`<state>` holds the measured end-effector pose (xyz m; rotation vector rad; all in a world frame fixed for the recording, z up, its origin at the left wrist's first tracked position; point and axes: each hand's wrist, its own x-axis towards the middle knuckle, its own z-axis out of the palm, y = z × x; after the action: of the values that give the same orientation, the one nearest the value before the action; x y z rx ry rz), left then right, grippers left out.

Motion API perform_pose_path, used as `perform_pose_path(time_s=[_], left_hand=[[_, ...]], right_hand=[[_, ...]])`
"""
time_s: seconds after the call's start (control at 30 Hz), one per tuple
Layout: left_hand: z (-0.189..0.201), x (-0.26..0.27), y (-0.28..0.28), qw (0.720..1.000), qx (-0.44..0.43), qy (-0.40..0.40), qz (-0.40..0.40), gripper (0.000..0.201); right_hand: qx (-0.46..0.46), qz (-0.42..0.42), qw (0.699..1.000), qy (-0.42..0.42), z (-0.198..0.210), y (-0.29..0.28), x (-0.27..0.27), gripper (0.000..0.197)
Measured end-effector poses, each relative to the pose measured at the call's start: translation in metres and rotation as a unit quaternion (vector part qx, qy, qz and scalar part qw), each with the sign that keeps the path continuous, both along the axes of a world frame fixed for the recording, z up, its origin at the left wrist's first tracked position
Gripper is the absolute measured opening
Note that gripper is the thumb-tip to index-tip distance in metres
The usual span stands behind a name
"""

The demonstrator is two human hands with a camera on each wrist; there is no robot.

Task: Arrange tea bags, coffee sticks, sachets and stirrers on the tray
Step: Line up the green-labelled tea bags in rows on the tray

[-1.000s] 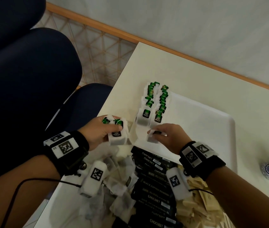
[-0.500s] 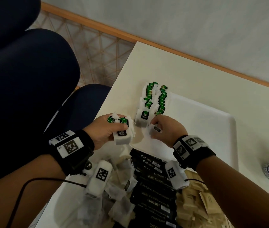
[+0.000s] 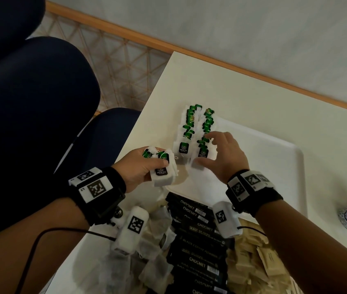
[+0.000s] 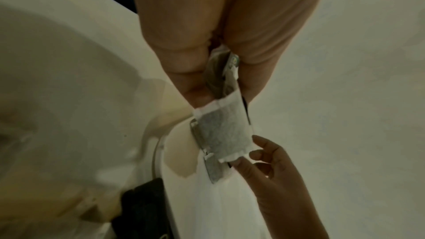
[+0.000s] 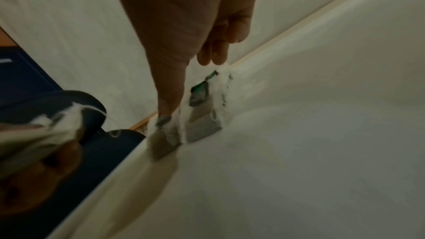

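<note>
On the tray (image 3: 291, 166), spread right hand (image 3: 221, 155) touches tea-bag rows (image 3: 195, 128) running away; left hand (image 3: 140, 168) grips bags.

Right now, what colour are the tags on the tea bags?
Green, clearest in the head view on the tea bags.

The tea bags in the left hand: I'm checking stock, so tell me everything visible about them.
The small stack of white paper tea bags with green-and-black tags is gripped by the left hand, thumb on top. The front tag reads GREEN TEA. Thin strings trail off it. Dark leaf shows through the paper. It is held near the white plastic tray's left edge.
</note>
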<state>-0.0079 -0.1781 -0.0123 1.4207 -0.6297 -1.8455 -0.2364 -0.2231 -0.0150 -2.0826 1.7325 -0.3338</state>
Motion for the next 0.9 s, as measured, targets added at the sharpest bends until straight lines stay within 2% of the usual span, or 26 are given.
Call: perform_pose_path(time_s=[0.1, 0.17, 0.23, 0.27, 0.33, 0.4, 0.53, 0.57, 0.73, 0.83, 0.9], left_hand=[[0.001, -0.003, 0.0, 1.0, -0.003, 0.005, 0.006, 0.036], [0.001, -0.006, 0.0, 1.0, -0.005, 0.015, 0.006, 0.038], [0.004, -0.009, 0.002, 0.999, -0.01, 0.031, 0.0, 0.038], [0.005, -0.011, 0.003, 0.999, -0.016, 0.042, -0.009, 0.037], [0.009, -0.013, 0.006, 0.998, -0.027, 0.062, -0.016, 0.031], [0.011, -0.013, 0.007, 0.997, -0.025, 0.074, 0.008, 0.024], [0.009, -0.007, 0.005, 0.996, -0.032, 0.068, 0.046, 0.017], [0.008, -0.005, 0.004, 0.996, -0.033, 0.067, 0.051, 0.017], [0.004, 0.003, 0.005, 0.99, -0.033, 0.058, 0.125, 0.018], [0.001, 0.013, 0.004, 0.983, -0.039, 0.039, 0.175, 0.021], [-0.001, 0.02, 0.002, 0.98, -0.041, 0.03, 0.195, 0.03]], right_hand=[[-0.067, 0.032, 0.996, -0.058, 0.013, 0.013, 0.01, 0.045], [0.029, 0.058, 0.992, -0.109, 0.024, 0.024, 0.024, 0.048], [0.165, 0.061, 0.971, -0.159, 0.028, 0.035, 0.037, 0.063], [0.198, 0.058, 0.962, -0.181, 0.027, 0.039, 0.042, 0.068], [0.218, 0.041, 0.945, -0.239, 0.02, 0.044, 0.048, 0.069], [0.227, 0.015, 0.932, -0.282, 0.014, 0.047, 0.05, 0.068], [0.261, -0.003, 0.9, -0.348, 0.016, 0.047, 0.049, 0.054], [0.262, 0.001, 0.902, -0.343, 0.016, 0.046, 0.048, 0.049], [0.18, 0.009, 0.955, -0.234, 0.012, 0.038, 0.038, 0.013], [0.109, 0.036, 0.988, -0.101, 0.015, 0.035, 0.036, 0.018], [0.079, 0.061, 0.993, -0.068, 0.014, 0.033, 0.038, 0.02]])
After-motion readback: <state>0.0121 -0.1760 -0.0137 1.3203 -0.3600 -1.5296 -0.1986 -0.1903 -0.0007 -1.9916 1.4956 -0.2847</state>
